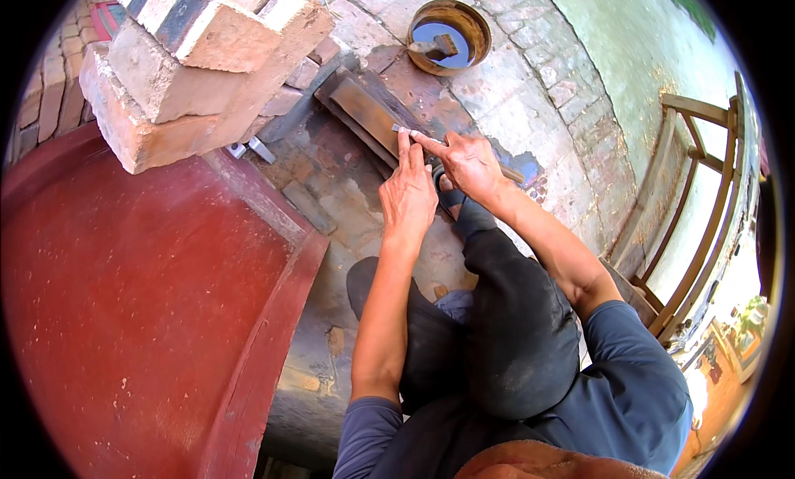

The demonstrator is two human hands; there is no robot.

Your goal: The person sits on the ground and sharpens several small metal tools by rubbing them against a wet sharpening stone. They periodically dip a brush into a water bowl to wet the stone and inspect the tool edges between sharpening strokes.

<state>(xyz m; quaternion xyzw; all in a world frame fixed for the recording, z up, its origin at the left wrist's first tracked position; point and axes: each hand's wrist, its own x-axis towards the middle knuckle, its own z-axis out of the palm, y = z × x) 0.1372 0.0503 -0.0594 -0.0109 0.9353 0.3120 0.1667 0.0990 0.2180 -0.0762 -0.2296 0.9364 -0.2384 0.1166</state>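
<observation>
Snugly curled, right grip (472, 166) holding chisel (513, 174)

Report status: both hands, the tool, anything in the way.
Right hand gripping the tool; left hand at its tip. Tip at the brown block, contact unclear. Bowl beyond, apart from both hands; nothing seen blocking.

1. Brick paving (571, 94) and greenery (691, 5) at its far edge are showing an outdoor yard.
2. Loose bricks (195, 86) are standing stacked.
3. A round basin (479, 33) is holding liquid (429, 32), suggesting an open-air workspace.
</observation>
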